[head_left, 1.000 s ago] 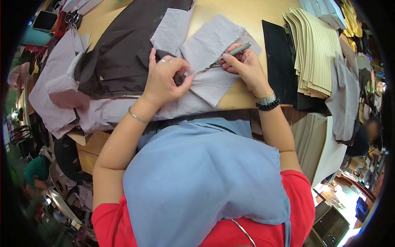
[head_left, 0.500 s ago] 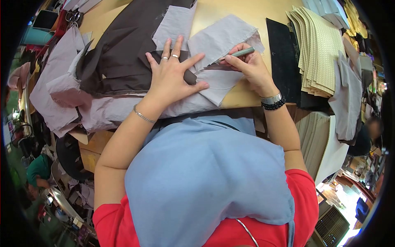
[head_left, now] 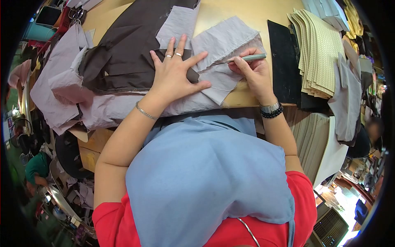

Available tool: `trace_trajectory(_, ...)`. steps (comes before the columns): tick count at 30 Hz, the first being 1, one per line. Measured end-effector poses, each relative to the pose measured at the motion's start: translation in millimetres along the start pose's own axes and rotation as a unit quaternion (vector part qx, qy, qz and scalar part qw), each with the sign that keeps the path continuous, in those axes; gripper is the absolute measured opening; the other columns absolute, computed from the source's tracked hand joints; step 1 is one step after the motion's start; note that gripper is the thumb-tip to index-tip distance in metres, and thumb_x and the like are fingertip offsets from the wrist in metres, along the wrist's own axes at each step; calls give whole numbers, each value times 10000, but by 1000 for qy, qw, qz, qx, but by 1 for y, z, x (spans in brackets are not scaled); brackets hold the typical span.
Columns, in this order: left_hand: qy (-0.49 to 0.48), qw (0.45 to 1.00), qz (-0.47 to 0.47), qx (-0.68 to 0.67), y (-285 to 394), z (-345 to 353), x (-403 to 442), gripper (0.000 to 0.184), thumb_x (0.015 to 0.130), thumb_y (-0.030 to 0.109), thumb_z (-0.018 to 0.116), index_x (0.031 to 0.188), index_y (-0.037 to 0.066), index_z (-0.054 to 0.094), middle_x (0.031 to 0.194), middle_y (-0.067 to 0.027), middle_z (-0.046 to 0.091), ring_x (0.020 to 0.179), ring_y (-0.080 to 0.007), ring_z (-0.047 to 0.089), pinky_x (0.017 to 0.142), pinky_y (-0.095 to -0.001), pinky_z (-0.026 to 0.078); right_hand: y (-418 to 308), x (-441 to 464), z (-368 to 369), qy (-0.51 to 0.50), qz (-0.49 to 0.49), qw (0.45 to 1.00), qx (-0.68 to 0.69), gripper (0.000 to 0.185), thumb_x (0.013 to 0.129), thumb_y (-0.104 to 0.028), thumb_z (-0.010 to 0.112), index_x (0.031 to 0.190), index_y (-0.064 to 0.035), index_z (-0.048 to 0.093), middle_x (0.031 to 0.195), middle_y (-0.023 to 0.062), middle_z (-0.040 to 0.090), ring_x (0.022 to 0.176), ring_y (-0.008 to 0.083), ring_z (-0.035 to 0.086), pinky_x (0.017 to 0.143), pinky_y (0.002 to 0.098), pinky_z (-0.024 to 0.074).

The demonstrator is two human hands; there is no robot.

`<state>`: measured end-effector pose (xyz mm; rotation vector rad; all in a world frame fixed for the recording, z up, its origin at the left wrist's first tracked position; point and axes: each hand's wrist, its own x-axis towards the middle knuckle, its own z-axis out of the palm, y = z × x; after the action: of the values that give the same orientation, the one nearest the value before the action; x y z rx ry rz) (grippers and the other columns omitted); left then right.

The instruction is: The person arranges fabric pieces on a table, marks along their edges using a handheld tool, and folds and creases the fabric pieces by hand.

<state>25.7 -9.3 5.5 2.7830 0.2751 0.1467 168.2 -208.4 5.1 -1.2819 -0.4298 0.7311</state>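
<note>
near the front edge of the table (head_left: 240, 97), left hand (head_left: 173, 76) spread on dark cloth (head_left: 127, 53); right hand (head_left: 256, 74) pinching slim tool (head_left: 254, 57) over grey cloth (head_left: 222, 39). edge frayed, finished extent unclear.

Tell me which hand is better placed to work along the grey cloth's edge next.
Right, I'd judge: the right hand holds the slim tool, its tip at the grey cloth. The left hand, spread over the dark cloth, seems better placed for steadying.
</note>
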Motion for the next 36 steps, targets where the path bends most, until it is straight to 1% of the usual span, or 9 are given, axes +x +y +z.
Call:
trace_trajectory(4, 2, 1000, 2, -4, -1, 1, 0, 805, 631, 682, 768, 1362, 403, 578, 1603, -208, 233, 1486, -439, 163, 1023, -819, 98, 4, 1, 0, 6, -17, 999, -43, 176, 947, -69, 660, 1034, -39, 510, 964, 84, 690, 876, 125, 685, 788, 245, 558)
trace_trajectory(10, 2, 1000, 3, -7, -2, 1, 0, 812, 625, 684, 770, 1361, 399, 580, 1601, -207, 239, 1484, -439, 168, 1024, -819, 95, 4, 3, 1, 11, -12, 998, -53, 180, 945, -79, 666, 1033, -36, 515, 944, 68, 679, 862, 111, 677, 766, 233, 553)
trace_trajectory(13, 6, 1000, 4, -9, -2, 2, 0, 815, 624, 685, 770, 1362, 397, 579, 1601, -207, 241, 1483, -439, 172, 1025, -818, 93, 6, 5, 2, 11, -20, 996, -83, 182, 938, -83, 676, 1031, -32, 529, 946, 66, 675, 854, 106, 672, 760, 232, 552)
trace_trajectory(22, 4, 1000, 1, -20, -1, 1, 0, 820, 615, 685, 774, 1357, 395, 584, 1603, -207, 239, 1484, -435, 174, 1034, -810, 86, 1, 10, 10, -29, -15, 983, -180, 195, 904, -104, 715, 1003, -33, 562, 851, -12, 588, 774, 48, 607, 671, 209, 511)
trace_trajectory(25, 5, 1000, 0, -28, -2, 2, 0, 831, 601, 688, 778, 1355, 397, 585, 1604, -203, 240, 1488, -427, 170, 1038, -807, 78, -4, 10, 16, -25, 32, 992, -122, 194, 911, -124, 712, 1003, -44, 560, 866, 16, 639, 757, 59, 628, 657, 211, 522)
trace_trajectory(28, 7, 1000, 1, -30, -2, 2, 0, 819, 605, 672, 782, 1350, 396, 586, 1591, -215, 258, 1488, -423, 172, 1051, -797, 78, -15, 9, 20, -13, 119, 990, -75, 199, 918, -143, 710, 1009, -56, 556, 892, 64, 695, 743, 76, 652, 651, 217, 537)
trace_trajectory(31, 11, 999, 2, -30, -2, 3, 0, 812, 607, 666, 783, 1347, 396, 586, 1585, -219, 268, 1488, -418, 174, 1058, -792, 78, -14, 8, 21, 2, 153, 986, -69, 199, 928, -165, 702, 1017, -69, 552, 920, 96, 724, 742, 85, 667, 650, 216, 542)
trace_trajectory(34, 6, 1000, 1, -27, -2, 2, 0, 816, 605, 666, 783, 1349, 396, 585, 1587, -217, 266, 1490, -415, 173, 1057, -793, 78, -7, 6, 22, -21, 143, 986, -86, 205, 931, -193, 702, 1022, -83, 555, 921, 77, 724, 749, 74, 661, 643, 200, 526)
trace_trajectory(36, -1, 1000, -1, -25, -1, 1, 1, 819, 603, 668, 784, 1350, 397, 583, 1589, -216, 263, 1490, -414, 171, 1055, -794, 81, -9, 7, 23, -30, 154, 984, -87, 211, 930, -211, 705, 1019, -92, 555, 923, 67, 725, 760, 68, 659, 645, 193, 518)
